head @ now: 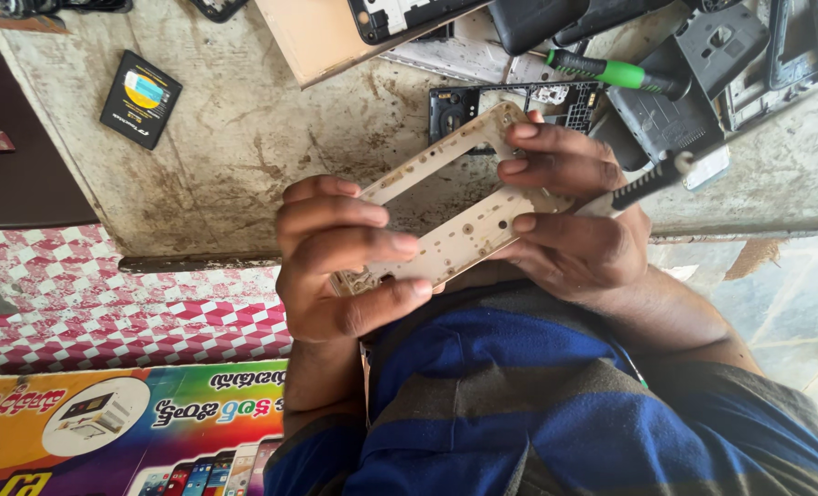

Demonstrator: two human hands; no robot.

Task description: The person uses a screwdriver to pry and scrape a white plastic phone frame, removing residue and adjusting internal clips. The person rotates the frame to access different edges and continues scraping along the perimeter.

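Observation:
My two hands hold a beige plastic phone frame (469, 230) with a rectangular opening and small screw holes, tilted above the worktop. My left hand (340, 266) grips its lower left end, fingers curled over the top face. My right hand (574, 234) grips the upper right end, with fingers over the edge. A screwdriver with a black ribbed handle (652, 181) is also tucked in my right hand and sticks out to the right. My blue and grey striped shirt (537, 395) fills the bottom of the view.
The worn, stained worktop (244, 147) carries a black phone battery with a yellow label (140, 98), a green-handled screwdriver (611, 72), a dark phone frame (556, 96) and several phone covers and parts (703, 64) at the top right. Below left lie a red-and-white checked surface (106, 303) and a colourful poster (124, 422).

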